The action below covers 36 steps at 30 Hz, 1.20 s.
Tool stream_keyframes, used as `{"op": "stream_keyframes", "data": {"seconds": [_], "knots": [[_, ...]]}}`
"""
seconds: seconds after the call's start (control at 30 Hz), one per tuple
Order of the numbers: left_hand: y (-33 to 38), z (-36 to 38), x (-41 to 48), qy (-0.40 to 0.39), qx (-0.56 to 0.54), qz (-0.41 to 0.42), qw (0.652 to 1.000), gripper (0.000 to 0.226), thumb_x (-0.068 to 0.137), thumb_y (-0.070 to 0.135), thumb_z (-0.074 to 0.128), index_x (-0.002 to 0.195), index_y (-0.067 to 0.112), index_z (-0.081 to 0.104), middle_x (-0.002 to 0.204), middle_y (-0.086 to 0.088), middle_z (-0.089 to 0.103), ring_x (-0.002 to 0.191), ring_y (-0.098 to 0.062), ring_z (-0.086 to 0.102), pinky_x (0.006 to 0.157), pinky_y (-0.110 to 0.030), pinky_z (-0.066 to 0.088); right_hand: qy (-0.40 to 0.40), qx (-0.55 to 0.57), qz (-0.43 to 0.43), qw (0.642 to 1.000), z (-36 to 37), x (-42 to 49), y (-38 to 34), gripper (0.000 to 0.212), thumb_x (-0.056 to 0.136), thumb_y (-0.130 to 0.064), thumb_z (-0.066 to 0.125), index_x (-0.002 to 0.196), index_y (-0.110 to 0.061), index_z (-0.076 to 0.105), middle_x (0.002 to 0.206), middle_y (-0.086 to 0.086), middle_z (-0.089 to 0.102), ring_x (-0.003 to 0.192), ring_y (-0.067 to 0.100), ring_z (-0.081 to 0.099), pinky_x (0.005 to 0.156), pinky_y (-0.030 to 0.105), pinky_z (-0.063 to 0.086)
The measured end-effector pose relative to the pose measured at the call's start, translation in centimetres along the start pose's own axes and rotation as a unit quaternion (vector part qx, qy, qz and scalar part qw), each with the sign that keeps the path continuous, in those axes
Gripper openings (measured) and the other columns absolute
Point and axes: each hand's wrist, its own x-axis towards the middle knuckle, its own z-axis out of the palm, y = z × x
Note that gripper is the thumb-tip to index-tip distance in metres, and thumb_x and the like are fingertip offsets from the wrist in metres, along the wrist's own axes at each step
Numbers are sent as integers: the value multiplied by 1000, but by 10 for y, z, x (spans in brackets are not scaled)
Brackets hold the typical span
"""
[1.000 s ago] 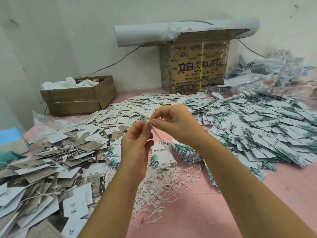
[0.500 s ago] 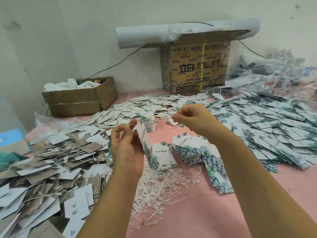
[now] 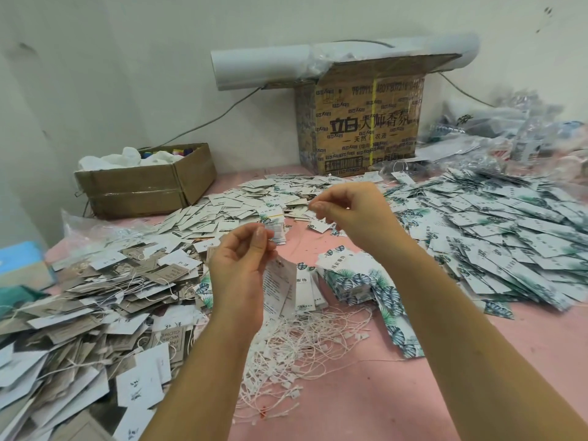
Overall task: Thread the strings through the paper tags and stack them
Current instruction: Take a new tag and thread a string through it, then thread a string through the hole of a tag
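My left hand (image 3: 238,268) pinches the top of a small bunch of white paper tags (image 3: 280,289), which hang down from its fingertips over the pink table. My right hand (image 3: 353,214) is raised to the right and a little higher, thumb and forefinger pinched together; a thin string end seems to be between them, too fine to make out. A tangle of white strings (image 3: 299,348) lies on the table below both hands. Short stacks of leaf-printed tags (image 3: 353,281) sit just behind the hanging tags.
A heap of grey and white tags (image 3: 95,300) fills the left. A wide spread of leaf-printed tags (image 3: 496,237) covers the right. A low open carton (image 3: 143,189) stands back left, a tall printed carton (image 3: 366,122) at the back wall. Bare pink table (image 3: 366,402) shows near me.
My hands were together threading a string. They have pulled apart: the right hand moved up and right, and the tags now hang straight down from my left fingertips.
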Motion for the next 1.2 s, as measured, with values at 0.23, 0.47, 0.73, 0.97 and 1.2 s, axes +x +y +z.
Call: {"op": "stream_keyframes", "data": {"seconds": [0.23, 0.47, 0.73, 0.97, 1.2], "knots": [[2, 6, -5, -68, 46, 19, 996, 16, 88, -4, 52, 89, 12, 54, 65, 2, 67, 60, -8, 60, 61, -18, 51, -67, 44, -24, 996, 12, -5, -10, 10, 81, 2, 66, 86, -7, 68, 69, 3, 63, 60, 10, 56, 61, 20, 51], [2, 9, -8, -99, 72, 35, 992, 19, 89, -7, 50, 88, 11, 53, 63, 2, 66, 61, -9, 60, 62, -19, 51, -110, 126, -19, 986, 11, -7, -14, 19, 75, 11, 67, 81, -6, 63, 66, 5, 62, 54, 2, 59, 61, 17, 52], [3, 9, -8, -107, 66, 57, 990, 21, 90, -8, 49, 86, 12, 49, 63, 2, 64, 60, -10, 58, 61, -20, 50, -102, 102, -35, 989, 9, -8, -15, 13, 78, 2, 68, 74, -11, 67, 59, -1, 61, 50, 1, 54, 54, 16, 49], [4, 11, -11, -118, 89, 82, 986, 20, 89, -8, 49, 85, 11, 48, 63, 3, 64, 61, -8, 59, 61, -20, 50, -135, 111, -25, 984, 9, -10, -18, 13, 79, -3, 69, 72, -13, 67, 61, -1, 62, 54, 2, 55, 55, 17, 48], [5, 11, -13, -132, 111, 92, 981, 20, 89, -7, 51, 85, 11, 46, 65, 3, 64, 63, -8, 59, 62, -19, 49, -149, 135, 12, 980, 6, -10, -18, 10, 80, -2, 67, 74, -10, 67, 63, 2, 62, 54, 4, 53, 53, 16, 45]]}}
